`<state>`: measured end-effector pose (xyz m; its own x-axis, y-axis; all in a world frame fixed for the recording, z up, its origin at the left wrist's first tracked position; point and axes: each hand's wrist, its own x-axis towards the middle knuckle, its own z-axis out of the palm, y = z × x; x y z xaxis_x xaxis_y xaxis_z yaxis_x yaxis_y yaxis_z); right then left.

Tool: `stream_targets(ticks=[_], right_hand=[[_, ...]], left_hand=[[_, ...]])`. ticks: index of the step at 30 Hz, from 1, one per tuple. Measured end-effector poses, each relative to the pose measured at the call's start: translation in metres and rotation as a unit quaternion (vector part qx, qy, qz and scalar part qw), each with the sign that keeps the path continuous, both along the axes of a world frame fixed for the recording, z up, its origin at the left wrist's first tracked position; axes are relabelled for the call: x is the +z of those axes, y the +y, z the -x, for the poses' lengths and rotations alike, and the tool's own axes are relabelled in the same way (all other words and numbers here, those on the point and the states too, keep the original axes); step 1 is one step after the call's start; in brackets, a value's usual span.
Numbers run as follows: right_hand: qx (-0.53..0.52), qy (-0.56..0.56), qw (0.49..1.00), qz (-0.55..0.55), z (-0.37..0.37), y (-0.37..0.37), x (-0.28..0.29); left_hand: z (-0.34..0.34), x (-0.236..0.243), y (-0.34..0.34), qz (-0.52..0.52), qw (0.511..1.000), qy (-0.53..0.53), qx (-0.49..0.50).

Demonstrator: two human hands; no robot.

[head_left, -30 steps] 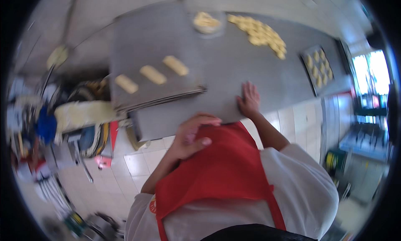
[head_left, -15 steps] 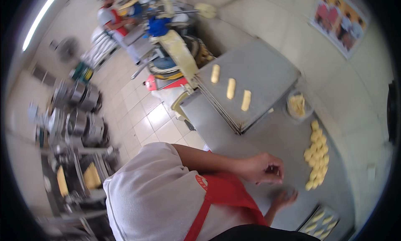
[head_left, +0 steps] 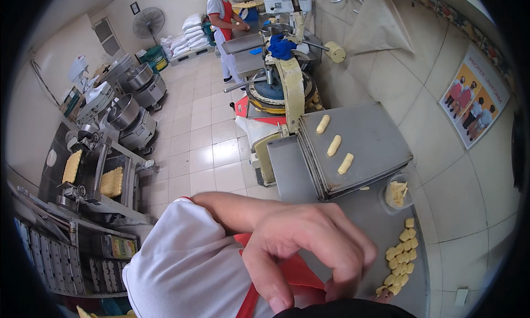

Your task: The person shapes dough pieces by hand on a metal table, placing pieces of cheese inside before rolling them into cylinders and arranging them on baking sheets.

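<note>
Left hand [head_left: 309,235], bare, matte-skinned and large in the foreground, held palm downward with the wrist bent and the fingers arched; thumb and fingers stand apart around a gap, with their tips partly cut off by a dark edge below. Of the right hand [head_left: 385,297], only the fingers show, reaching the near end of the dough pieces [head_left: 402,257]; whether they pinch one cannot be told. These pieces, pale yellow, soft-looking and rounded, lie crowded in a narrow band on the smooth grey metal worktop [head_left: 287,169]. A white cloth sleeve [head_left: 187,252] and a red apron [head_left: 295,271] border the left forearm. Beyond the pieces stands a clear, round-walled tub [head_left: 393,210] containing flat, cream-coloured strips [head_left: 397,192]. Beside it, a stack of flat, dull metal trays [head_left: 370,133] bears three smooth dough cylinders [head_left: 334,145], round-ended and well apart from the left hand. Farther out are a cream-painted machine [head_left: 292,92] draped with crumpled blue cloth [head_left: 281,46], glossy floor tiles [head_left: 212,155], and a co-worker [head_left: 223,20] at another metal surface.
</note>
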<state>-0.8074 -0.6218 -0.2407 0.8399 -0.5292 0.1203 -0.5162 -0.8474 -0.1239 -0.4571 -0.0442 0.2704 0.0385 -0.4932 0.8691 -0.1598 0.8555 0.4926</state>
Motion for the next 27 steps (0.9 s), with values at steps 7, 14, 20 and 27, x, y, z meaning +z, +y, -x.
stream_targets(ticks=[7, 14, 20, 27], right_hand=[[0.037, -0.028, 0.999, 0.005, -0.059, 0.077, 0.050], [-0.109, -0.226, 0.962, -0.105, -0.095, 0.204, 0.111], [-0.060, -0.315, 0.836, -0.446, -0.199, 0.369, 0.194], [0.092, -0.276, 0.785, -0.548, -0.276, 0.490, 0.225]], left_hand=[[0.006, -0.009, 0.034, -0.028, 0.998, 0.034, 0.043], [-0.032, -0.144, 0.045, -0.277, 0.930, 0.212, 0.113], [-0.041, -0.294, 0.017, -0.498, 0.787, 0.293, 0.217], [-0.040, -0.303, 0.044, -0.491, 0.669, 0.547, 0.112]])
